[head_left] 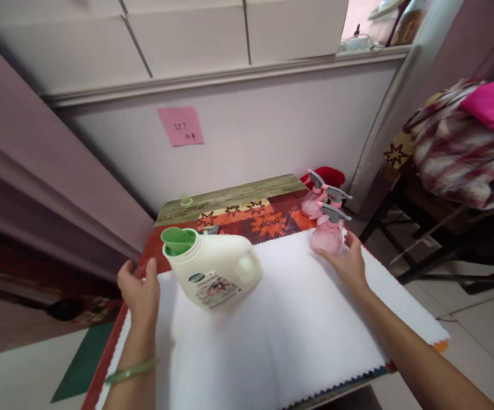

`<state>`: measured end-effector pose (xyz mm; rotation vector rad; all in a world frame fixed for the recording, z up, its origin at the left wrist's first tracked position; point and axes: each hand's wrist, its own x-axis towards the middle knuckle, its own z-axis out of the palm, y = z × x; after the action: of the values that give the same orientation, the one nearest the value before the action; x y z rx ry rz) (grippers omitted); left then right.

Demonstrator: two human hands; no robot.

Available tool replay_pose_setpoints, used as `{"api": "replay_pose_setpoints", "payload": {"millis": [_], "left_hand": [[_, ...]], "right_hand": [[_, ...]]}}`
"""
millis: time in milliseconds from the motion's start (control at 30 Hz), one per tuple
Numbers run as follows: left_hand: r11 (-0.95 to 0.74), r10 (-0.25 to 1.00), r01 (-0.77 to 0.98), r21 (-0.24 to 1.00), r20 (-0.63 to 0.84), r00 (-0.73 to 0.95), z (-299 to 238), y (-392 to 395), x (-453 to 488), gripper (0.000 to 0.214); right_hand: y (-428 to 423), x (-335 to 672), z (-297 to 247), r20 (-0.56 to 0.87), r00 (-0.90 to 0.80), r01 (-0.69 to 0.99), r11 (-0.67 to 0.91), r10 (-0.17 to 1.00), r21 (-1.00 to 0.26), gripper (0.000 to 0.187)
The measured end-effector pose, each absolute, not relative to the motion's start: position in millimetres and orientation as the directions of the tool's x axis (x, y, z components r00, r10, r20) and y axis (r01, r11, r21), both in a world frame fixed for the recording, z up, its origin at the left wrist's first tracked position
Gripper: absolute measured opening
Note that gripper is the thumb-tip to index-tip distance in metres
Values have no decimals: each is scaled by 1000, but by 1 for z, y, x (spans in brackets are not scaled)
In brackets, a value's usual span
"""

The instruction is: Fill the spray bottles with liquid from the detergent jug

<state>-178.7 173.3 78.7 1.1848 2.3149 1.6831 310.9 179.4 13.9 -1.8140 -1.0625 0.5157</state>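
A cream detergent jug (pixel 221 273) with a handle and a printed label stands on the white cloth (pixel 272 336); its green spout (pixel 179 242) is uncovered. Left of the jug, apart from it, my left hand (pixel 140 290) is empty with its fingers spread and slightly bent. My right hand (pixel 349 265) has thumb and fingers around the lower body of a pink spray bottle (pixel 327 238) with a grey trigger, at the cloth's far right edge. More pink spray bottles (pixel 312 204) stand close behind it, partly overlapped.
A small green cap-like piece (pixel 186 200) sits at the table's back left. Small grey items (pixel 211 229) lie behind the jug. A pink note (pixel 181 126) is stuck to the wall. On the right, clothes (pixel 464 148) are piled on a dark chair, and a red object (pixel 328 175) shows behind the bottles.
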Motion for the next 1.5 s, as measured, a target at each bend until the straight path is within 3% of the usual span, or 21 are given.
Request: {"api": "replay_pose_setpoints", "payload": {"millis": [200,333,433,533,600,733,867,1000,1133,1267,1400,1500], "left_hand": [[26,487,353,935,297,-822,74,80,-164,70],[-91,386,434,896,433,-814,108,39,-149,72],[-144,349,537,831,551,-758,138,13,-129,58],[-150,447,572,807,571,-688,157,-8,-95,32],[-211,611,535,818,538,-581,163,-15,-66,23],[-298,875,305,904,387,-290,166,-13,-10,29],[-268,939,-64,961,246,-240,168,-5,25,54],[-247,940,-300,921,152,-306,171,-1,32,41],[-234,952,-474,849,102,-287,168,-2,24,52],[-186,981,-479,858,133,-142,164,-5,10,62],[-192,980,-402,895,196,-31,170,-10,1,47],[-238,964,-469,851,265,-8,179,-13,1,40]], "right_hand": [[196,302,10,-24,569,459,-341,822,-821,109],[186,304,10,-20,585,444,-341,811,-828,110],[162,302,27,-19,553,443,-314,833,-839,106],[126,291,54,66,440,467,-165,896,-869,97],[101,276,73,153,267,456,15,951,-890,90],[58,234,105,221,-74,371,233,972,-899,84],[32,196,121,229,-258,321,307,939,-896,85],[17,174,121,267,-223,337,332,937,-881,96],[9,167,121,197,-174,305,243,965,-921,93],[9,170,129,74,-444,23,94,893,-995,79],[11,171,131,-5,-680,-231,-220,733,-948,84],[9,166,121,-123,-748,-319,-516,652,-795,89]]}}
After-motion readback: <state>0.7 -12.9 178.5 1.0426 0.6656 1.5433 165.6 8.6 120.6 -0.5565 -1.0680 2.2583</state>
